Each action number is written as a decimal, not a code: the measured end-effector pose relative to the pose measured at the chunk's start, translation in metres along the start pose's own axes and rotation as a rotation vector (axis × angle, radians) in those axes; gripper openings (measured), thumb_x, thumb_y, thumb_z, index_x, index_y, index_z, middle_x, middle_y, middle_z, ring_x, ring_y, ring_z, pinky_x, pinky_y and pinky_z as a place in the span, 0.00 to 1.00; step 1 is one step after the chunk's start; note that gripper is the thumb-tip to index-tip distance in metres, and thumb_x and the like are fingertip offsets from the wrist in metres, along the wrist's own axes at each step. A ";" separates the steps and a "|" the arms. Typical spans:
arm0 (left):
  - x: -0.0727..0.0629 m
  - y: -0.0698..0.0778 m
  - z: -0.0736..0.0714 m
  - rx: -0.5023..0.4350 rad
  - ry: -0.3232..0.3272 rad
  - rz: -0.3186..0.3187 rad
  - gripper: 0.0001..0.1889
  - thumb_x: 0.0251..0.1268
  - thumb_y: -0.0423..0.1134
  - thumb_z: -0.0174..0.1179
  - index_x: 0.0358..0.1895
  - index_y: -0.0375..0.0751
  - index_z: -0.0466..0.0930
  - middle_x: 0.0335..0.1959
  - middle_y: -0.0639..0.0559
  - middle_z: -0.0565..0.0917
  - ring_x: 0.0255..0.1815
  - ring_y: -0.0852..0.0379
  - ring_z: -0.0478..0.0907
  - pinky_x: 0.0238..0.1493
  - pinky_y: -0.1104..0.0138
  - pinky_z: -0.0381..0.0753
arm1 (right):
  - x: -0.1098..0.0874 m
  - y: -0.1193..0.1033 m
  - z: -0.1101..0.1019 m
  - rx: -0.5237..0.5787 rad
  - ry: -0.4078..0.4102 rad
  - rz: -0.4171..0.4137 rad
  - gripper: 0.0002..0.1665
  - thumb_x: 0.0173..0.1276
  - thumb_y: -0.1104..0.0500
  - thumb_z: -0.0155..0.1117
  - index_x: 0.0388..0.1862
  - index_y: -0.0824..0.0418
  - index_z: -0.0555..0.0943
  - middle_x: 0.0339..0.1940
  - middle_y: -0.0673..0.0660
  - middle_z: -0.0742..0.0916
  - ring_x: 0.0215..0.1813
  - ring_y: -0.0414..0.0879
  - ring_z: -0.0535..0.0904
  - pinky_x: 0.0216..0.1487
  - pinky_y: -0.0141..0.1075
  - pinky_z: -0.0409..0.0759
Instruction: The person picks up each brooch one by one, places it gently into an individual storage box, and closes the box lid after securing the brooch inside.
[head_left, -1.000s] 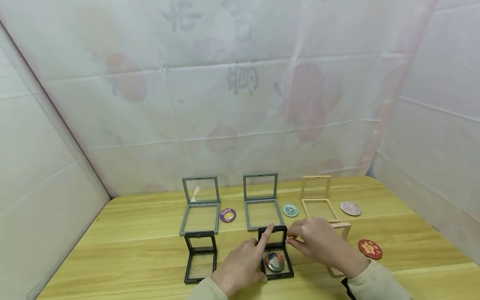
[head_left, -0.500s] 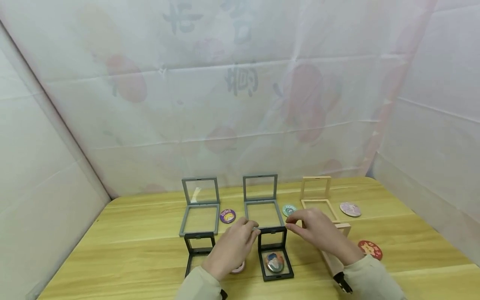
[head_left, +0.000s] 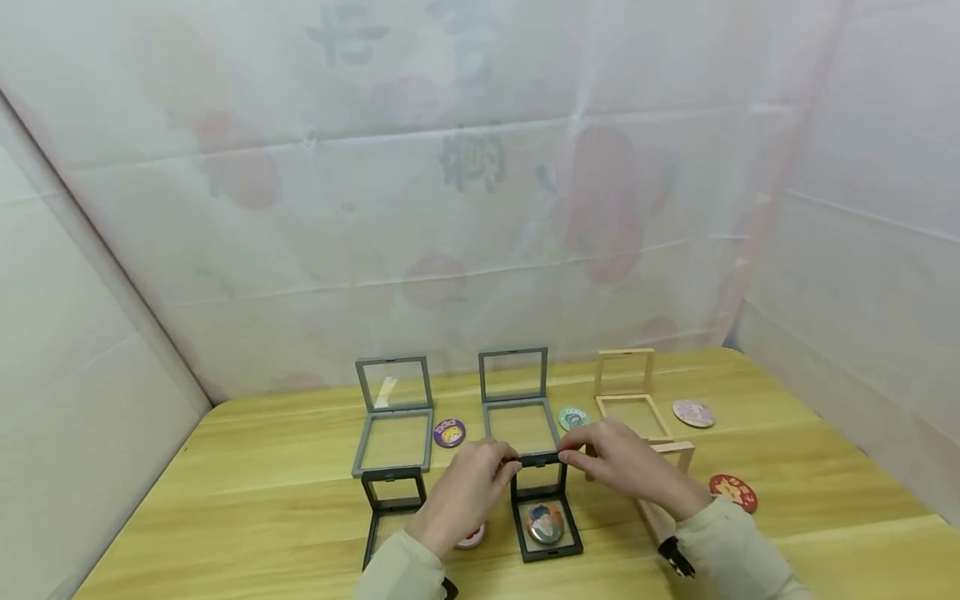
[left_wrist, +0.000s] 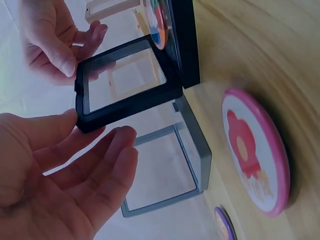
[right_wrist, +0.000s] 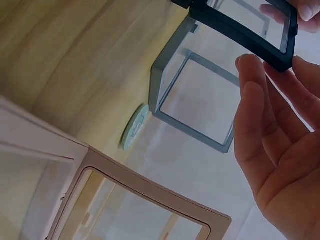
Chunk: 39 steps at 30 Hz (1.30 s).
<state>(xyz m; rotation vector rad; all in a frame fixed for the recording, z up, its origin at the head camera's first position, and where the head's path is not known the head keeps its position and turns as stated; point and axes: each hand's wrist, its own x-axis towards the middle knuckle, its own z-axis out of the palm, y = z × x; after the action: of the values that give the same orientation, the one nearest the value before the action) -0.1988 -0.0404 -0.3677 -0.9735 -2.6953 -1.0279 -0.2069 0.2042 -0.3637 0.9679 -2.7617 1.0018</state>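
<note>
In the head view, a small black hinged display frame [head_left: 551, 553] lies open, its lid standing up at the back. A round button badge [head_left: 545, 523] with a colourful picture lies in its base. My left hand [head_left: 467, 492] pinches the lid's top left corner between thumb and finger. At the top right corner, my right hand [head_left: 628, 468] does the same with thumb and fingertips. The left wrist view shows both hands at the black lid [left_wrist: 125, 107] edge, the left hand's other fingers loosely bent. A pink-rimmed badge [left_wrist: 255, 155] lies beside the frame, partly covered by my left hand in the head view.
Two grey hinged frames [head_left: 362, 443] and a beige one [head_left: 626, 352] stand open at the back. Another black frame [head_left: 392, 475] is on the left. A second beige frame [head_left: 682, 450] sits behind my right arm. Purple [head_left: 449, 432], teal [head_left: 574, 418], lilac [head_left: 693, 413] and red [head_left: 733, 492] badges lie beside the frames.
My left hand has left the frame's left side, where its index finger lay along the lid, for the lid's top left corner. My right hand has risen from the lid's side to its top right corner.
</note>
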 end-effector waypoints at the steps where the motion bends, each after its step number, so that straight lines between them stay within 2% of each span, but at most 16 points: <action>1: 0.000 0.000 0.000 -0.007 -0.003 -0.003 0.06 0.72 0.30 0.62 0.43 0.35 0.88 0.37 0.48 0.87 0.33 0.66 0.80 0.32 0.74 0.79 | 0.001 0.000 0.000 0.003 -0.008 -0.003 0.09 0.75 0.62 0.63 0.43 0.63 0.88 0.34 0.50 0.88 0.22 0.36 0.79 0.24 0.32 0.77; 8: 0.000 0.000 -0.003 -0.044 -0.032 -0.033 0.08 0.74 0.31 0.60 0.47 0.32 0.87 0.37 0.47 0.88 0.22 0.69 0.72 0.27 0.73 0.75 | 0.004 -0.003 0.000 0.056 -0.053 0.016 0.09 0.77 0.62 0.61 0.44 0.63 0.88 0.32 0.51 0.87 0.23 0.39 0.79 0.23 0.32 0.76; 13: -0.003 -0.001 -0.007 -0.058 -0.043 -0.038 0.09 0.75 0.30 0.59 0.48 0.31 0.87 0.35 0.48 0.88 0.20 0.69 0.70 0.27 0.73 0.75 | 0.007 -0.004 0.002 0.054 -0.065 -0.019 0.09 0.77 0.63 0.61 0.43 0.63 0.87 0.31 0.51 0.87 0.26 0.38 0.80 0.27 0.32 0.79; 19: -0.002 -0.001 -0.006 -0.049 -0.058 -0.020 0.07 0.74 0.29 0.59 0.45 0.32 0.87 0.36 0.48 0.88 0.25 0.69 0.75 0.30 0.74 0.78 | 0.006 -0.002 0.000 0.067 -0.109 -0.040 0.09 0.77 0.63 0.60 0.44 0.63 0.86 0.33 0.50 0.88 0.29 0.37 0.81 0.30 0.33 0.81; 22: -0.001 0.001 -0.002 -0.040 -0.084 -0.021 0.07 0.74 0.29 0.59 0.44 0.33 0.87 0.38 0.48 0.89 0.32 0.67 0.81 0.35 0.74 0.80 | 0.001 0.001 -0.002 0.082 -0.139 -0.031 0.10 0.78 0.62 0.59 0.46 0.63 0.86 0.35 0.49 0.88 0.29 0.36 0.81 0.31 0.33 0.81; 25: -0.001 0.005 0.003 -0.036 -0.124 -0.043 0.08 0.75 0.30 0.58 0.46 0.33 0.86 0.41 0.48 0.89 0.38 0.65 0.83 0.40 0.73 0.82 | -0.005 0.004 -0.003 0.090 -0.157 -0.034 0.10 0.78 0.62 0.58 0.47 0.62 0.86 0.36 0.49 0.88 0.30 0.36 0.81 0.31 0.33 0.81; 31: -0.001 0.008 0.005 -0.041 -0.181 -0.089 0.08 0.77 0.31 0.56 0.48 0.36 0.84 0.41 0.49 0.87 0.34 0.68 0.79 0.39 0.72 0.81 | -0.009 0.008 0.000 0.016 -0.142 -0.103 0.08 0.78 0.62 0.59 0.43 0.61 0.85 0.35 0.47 0.87 0.29 0.35 0.80 0.30 0.32 0.80; 39: -0.004 0.008 0.002 -0.017 -0.193 -0.085 0.07 0.77 0.32 0.56 0.46 0.38 0.84 0.39 0.53 0.87 0.33 0.70 0.77 0.37 0.73 0.80 | -0.009 0.009 0.005 -0.014 -0.104 -0.202 0.06 0.77 0.65 0.60 0.42 0.59 0.84 0.35 0.48 0.87 0.28 0.33 0.79 0.29 0.30 0.80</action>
<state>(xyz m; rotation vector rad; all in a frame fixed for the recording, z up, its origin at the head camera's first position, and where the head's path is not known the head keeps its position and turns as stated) -0.1905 -0.0373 -0.3663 -1.0192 -2.9113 -1.0218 -0.2041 0.2111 -0.3747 1.3017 -2.6767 0.9247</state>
